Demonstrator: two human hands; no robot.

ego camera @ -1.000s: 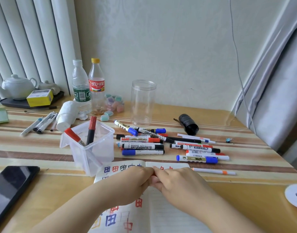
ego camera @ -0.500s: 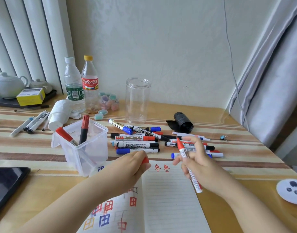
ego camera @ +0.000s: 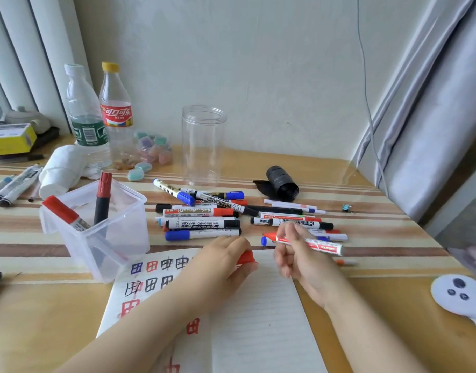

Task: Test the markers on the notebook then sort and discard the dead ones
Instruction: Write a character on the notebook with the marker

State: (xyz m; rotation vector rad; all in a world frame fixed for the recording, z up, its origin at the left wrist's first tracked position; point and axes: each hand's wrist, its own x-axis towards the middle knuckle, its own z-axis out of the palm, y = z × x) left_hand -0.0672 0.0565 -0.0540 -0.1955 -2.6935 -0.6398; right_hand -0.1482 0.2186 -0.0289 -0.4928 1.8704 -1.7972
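Her right hand (ego camera: 298,254) pinched an uncapped red marker (ego camera: 309,243), tip toward nine o'clock; her left hand (ego camera: 226,261) clutched its red cap (ego camera: 246,257) over the notebook (ego camera: 258,319).

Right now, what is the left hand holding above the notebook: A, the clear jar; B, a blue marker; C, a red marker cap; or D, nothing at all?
C: the left hand has its fingers curled round a red cap over the notebook, while the right hand holds the uncapped red marker.
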